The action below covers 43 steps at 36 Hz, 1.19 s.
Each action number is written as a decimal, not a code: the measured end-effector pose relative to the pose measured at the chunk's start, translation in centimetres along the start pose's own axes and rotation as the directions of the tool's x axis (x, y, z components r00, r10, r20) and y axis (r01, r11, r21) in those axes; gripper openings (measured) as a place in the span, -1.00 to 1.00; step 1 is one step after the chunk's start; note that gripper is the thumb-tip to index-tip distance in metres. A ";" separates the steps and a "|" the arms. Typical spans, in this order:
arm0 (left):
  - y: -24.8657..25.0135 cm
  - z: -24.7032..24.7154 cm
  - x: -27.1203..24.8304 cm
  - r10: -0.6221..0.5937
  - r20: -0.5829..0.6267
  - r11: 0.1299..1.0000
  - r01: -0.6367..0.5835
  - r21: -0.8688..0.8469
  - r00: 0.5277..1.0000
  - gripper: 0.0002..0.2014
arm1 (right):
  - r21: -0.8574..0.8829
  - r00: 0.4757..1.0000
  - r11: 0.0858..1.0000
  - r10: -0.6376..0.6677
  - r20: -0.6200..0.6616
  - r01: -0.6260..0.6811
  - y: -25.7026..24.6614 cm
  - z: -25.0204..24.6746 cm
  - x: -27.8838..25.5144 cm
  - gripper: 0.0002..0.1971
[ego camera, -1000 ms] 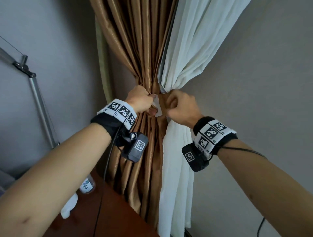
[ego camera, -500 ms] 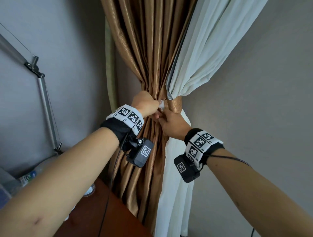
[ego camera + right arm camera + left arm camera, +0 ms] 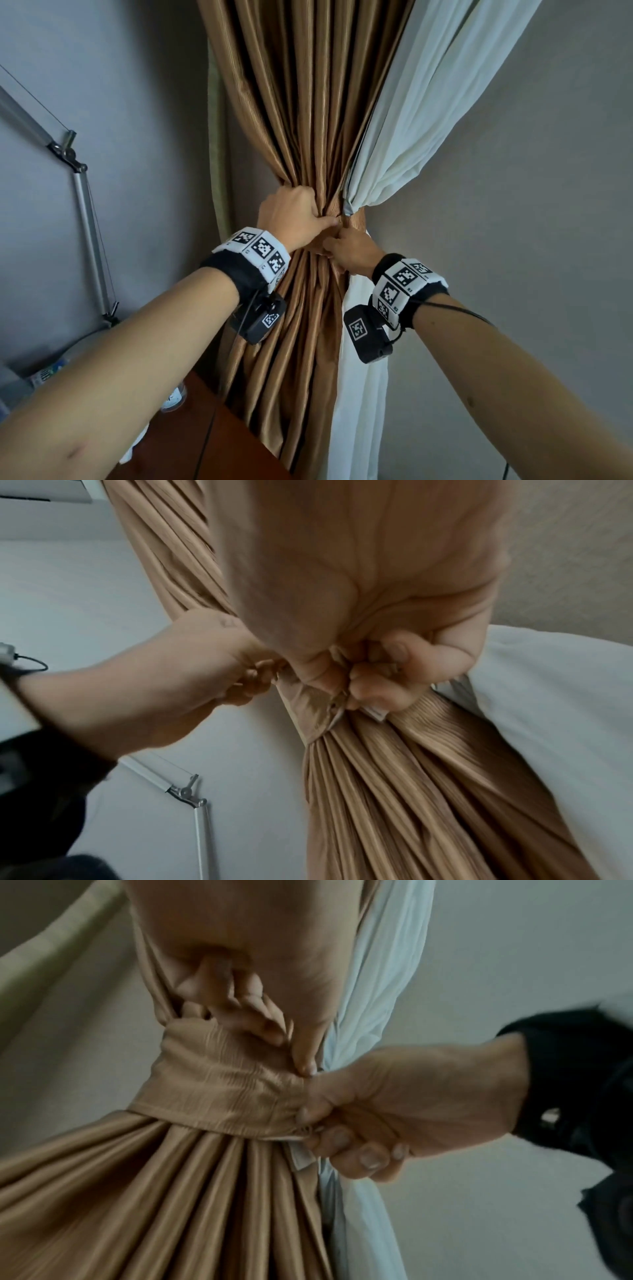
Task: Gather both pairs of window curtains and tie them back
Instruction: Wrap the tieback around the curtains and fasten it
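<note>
A brown pleated curtain (image 3: 308,113) and a white sheer curtain (image 3: 411,113) hang gathered together at a narrow waist. A brown tieback band (image 3: 219,1085) wraps that waist. My left hand (image 3: 291,216) curls round the bundle at the band's upper edge, its thumb (image 3: 304,1056) pressing the band's end. Just below and to the right, my right hand (image 3: 349,250) pinches the band's other end (image 3: 308,704), where a small white tab (image 3: 301,1158) sticks out under the fingers (image 3: 377,685). The join between the two ends is hidden by my fingers.
A metal lamp arm (image 3: 82,205) leans along the grey wall at left. Below the curtains a dark wooden desk (image 3: 219,445) carries a water bottle (image 3: 174,399). A bare wall (image 3: 513,205) fills the right side.
The two hands have closed together at the waist of the bundle. The right hand has dropped slightly below the left, and the white tab is now covered in the head view.
</note>
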State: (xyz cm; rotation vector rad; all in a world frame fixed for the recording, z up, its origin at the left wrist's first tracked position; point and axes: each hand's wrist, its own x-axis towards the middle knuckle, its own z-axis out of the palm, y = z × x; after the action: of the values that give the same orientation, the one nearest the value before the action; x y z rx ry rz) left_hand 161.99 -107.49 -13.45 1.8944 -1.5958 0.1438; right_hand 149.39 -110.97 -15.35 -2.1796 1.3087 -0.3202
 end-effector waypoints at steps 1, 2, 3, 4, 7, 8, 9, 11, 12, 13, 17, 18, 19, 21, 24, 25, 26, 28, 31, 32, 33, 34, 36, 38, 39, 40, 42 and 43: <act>0.2 0.1 0.1 0.013 -0.027 0.998 -0.011 0.056 1.000 -0.55 | 0.015 1.000 1.000 0.007 0.001 -0.007 0.1 0.1 0.0 -0.78; 0.6 0.2 0.1 0.019 -0.043 0.995 -0.015 0.095 0.999 -0.54 | 0.031 1.000 0.999 0.017 -0.012 -0.017 0.2 0.1 -0.1 -0.77; 0.9 0.4 0.2 0.021 -0.050 0.992 -0.015 0.125 0.999 -0.52 | 0.037 0.999 0.999 0.025 -0.034 -0.024 0.3 0.0 -0.2 -0.71; 1.3 0.5 0.1 0.025 -0.050 0.988 -0.017 0.153 0.998 -0.52 | 0.044 0.998 0.998 0.039 -0.051 -0.036 0.5 0.0 -0.2 -0.66; 2.2 0.9 -0.2 0.079 -0.044 0.967 -0.066 0.246 0.996 -0.57 | 0.089 0.998 0.995 0.049 -0.051 -0.044 0.8 -0.1 0.0 -0.68; 2.4 0.9 -0.4 0.104 -0.046 0.959 -0.087 0.269 0.994 -0.60 | 0.110 0.997 0.993 0.054 -0.049 -0.048 1.0 0.0 0.1 -0.71; 2.6 0.9 -0.7 0.131 -0.046 0.953 -0.113 0.280 0.990 -0.64 | 0.125 0.997 0.991 0.058 -0.045 -0.052 1.0 -0.2 0.1 -0.71; 2.7 0.6 -1.1 0.211 -0.031 0.950 -0.198 0.241 0.977 -0.74 | 0.116 0.999 0.993 0.036 -0.024 -0.033 1.2 -0.3 0.2 -0.70; 2.8 0.4 -1.2 0.258 -0.014 0.946 -0.249 0.206 0.966 -0.78 | 0.085 1.000 0.996 0.016 -0.014 -0.015 1.2 -0.3 0.2 -0.69; 2.8 0.0 -1.2 0.299 0.007 0.939 -0.296 0.176 0.954 -0.79 | 0.060 1.000 0.998 -0.003 -0.016 0.003 1.2 -0.4 0.1 -0.70; 2.5 -0.6 -0.4 0.390 0.076 0.895 -0.397 0.205 0.918 -0.84 | 0.080 0.999 0.997 -0.018 -0.040 0.021 1.3 -0.1 0.0 -0.76; 2.4 -0.5 -0.1 0.391 0.088 0.883 -0.401 0.246 0.916 -0.82 | 0.080 0.999 0.997 -0.021 -0.047 0.025 1.3 0.1 0.0 -0.74; 2.3 -0.3 0.0 0.387 0.099 0.872 -0.399 0.285 0.917 -0.82 | 0.082 0.998 0.996 -0.029 -0.052 0.033 1.4 0.2 0.1 -0.74; 2.3 0.2 0.0 0.389 0.124 0.849 -0.408 0.336 0.913 -0.79 | 0.094 0.996 0.994 -0.055 -0.066 0.061 1.6 0.4 0.1 -0.75; 2.5 0.0 0.1 0.334 0.196 0.847 -0.384 0.366 0.922 -0.79 | 0.109 0.996 0.991 -0.071 -0.060 0.078 2.3 0.8 0.3 -0.79; 2.5 -0.3 0.3 0.297 0.234 0.857 -0.367 0.361 0.926 -0.81 | 0.135 0.995 0.987 -0.081 -0.056 0.087 2.5 1.0 0.4 -0.81; 2.7 -0.5 0.7 0.259 0.270 0.870 -0.345 0.352 0.927 -0.80 | 0.162 0.995 0.982 -0.086 -0.055 0.094 2.7 1.2 0.4 -0.80; 3.2 -0.6 1.7 0.185 0.335 0.884 -0.305 0.353 0.924 -0.75 | 0.190 0.994 0.976 -0.092 -0.066 0.103 2.9 1.4 0.4 -0.78; 4.0 -0.7 2.6 0.107 0.421 0.876 -0.286 0.389 0.901 -0.81 | 0.222 0.993 0.970 -0.085 -0.080 0.101 3.1 1.7 0.4 -0.76; 4.2 -0.9 2.8 0.092 0.445 0.878 -0.283 0.386 0.891 -0.90 | 0.232 0.993 0.967 -0.086 -0.085 0.103 3.1 1.8 0.3 -0.76; 4.4 -1.2 2.8 0.096 0.470 0.884 -0.292 0.365 0.877 -0.98 | 0.239 0.991 0.964 -0.093 -0.093 0.113 3.2 2.1 0.3 -0.77; 4.5 -1.3 2.8 0.099 0.499 0.889 -0.301 0.344 0.861 -0.94 | 0.249 0.991 0.962 -0.094 -0.098 0.116 3.3 2.2 0.1 -0.77; 4.6 -1.4 2.5 0.094 0.555 0.904 -0.305 0.301 0.826 -0.86 | 0.308 0.989 0.944 -0.090 -0.115 0.122 3.7 2.5 0.0 -0.76; 4.7 -1.5 2.3 0.081 0.565 0.928 -0.269 0.257 0.821 -0.71 | 0.389 0.990 0.914 -0.080 -0.113 0.118 3.8 2.4 -0.1 -0.76; 4.6 -1.6 2.2 0.074 0.564 0.941 -0.245 0.234 0.822 -0.70 | 0.432 0.993 0.896 -0.068 -0.094 0.102 3.8 2.3 -0.1 -0.77; 4.5 -1.6 2.2 0.071 0.561 0.951 -0.227 0.212 0.824 -0.72 | 0.467 0.997 0.881 -0.051 -0.058 0.072 3.7 2.0 -0.2 -0.78; 4.2 -1.7 2.2 0.055 0.552 0.966 -0.185 0.182 0.832 -0.80 | 0.506 1.000 0.862 -0.025 0.018 0.012 3.4 1.4 -0.4 -0.80; 4.1 -1.7 2.3 0.046 0.547 0.972 -0.164 0.169 0.836 -0.83 | 0.511 0.999 0.859 -0.022 0.044 -0.003 3.4 1.2 -0.4 -0.79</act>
State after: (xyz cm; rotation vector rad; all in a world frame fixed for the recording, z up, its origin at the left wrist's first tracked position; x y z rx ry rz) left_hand 159.40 -108.73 -9.40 2.1321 -2.1345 -0.2097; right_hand 147.30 -111.38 -18.26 -1.7279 1.0368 -0.5486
